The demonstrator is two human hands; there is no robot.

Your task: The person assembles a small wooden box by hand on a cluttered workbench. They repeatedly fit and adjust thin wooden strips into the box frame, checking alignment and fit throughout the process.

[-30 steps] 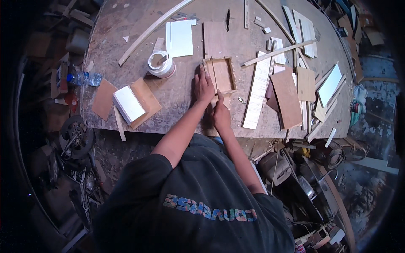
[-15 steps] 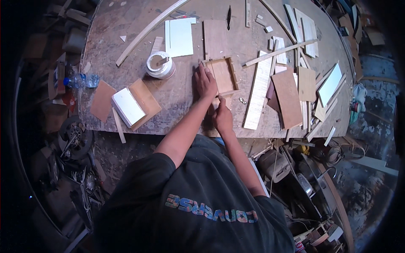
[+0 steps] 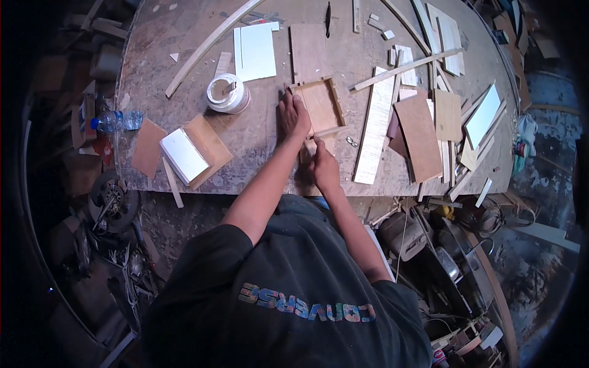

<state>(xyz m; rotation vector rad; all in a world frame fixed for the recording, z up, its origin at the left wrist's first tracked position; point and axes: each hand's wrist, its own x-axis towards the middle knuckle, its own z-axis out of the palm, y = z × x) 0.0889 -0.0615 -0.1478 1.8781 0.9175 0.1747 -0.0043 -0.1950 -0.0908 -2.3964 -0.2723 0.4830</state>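
Workbench [image 3: 254,138] holds a wooden frame [image 3: 330,132]; multicoloured lettering [image 3: 299,306] crosses the shirt [image 3: 294,257].

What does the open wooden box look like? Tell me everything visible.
The box is shallow, rectangular and open-topped, with thin pale walls around a light brown floor, all apparently wood. Small marks along its right wall are too tiny to make out. It lies floor-down at the bench, slightly turned, its far edge meeting or overlapping a brown board. The left grip lies along its left wall; the right grip is by its near-left corner, contact unclear.
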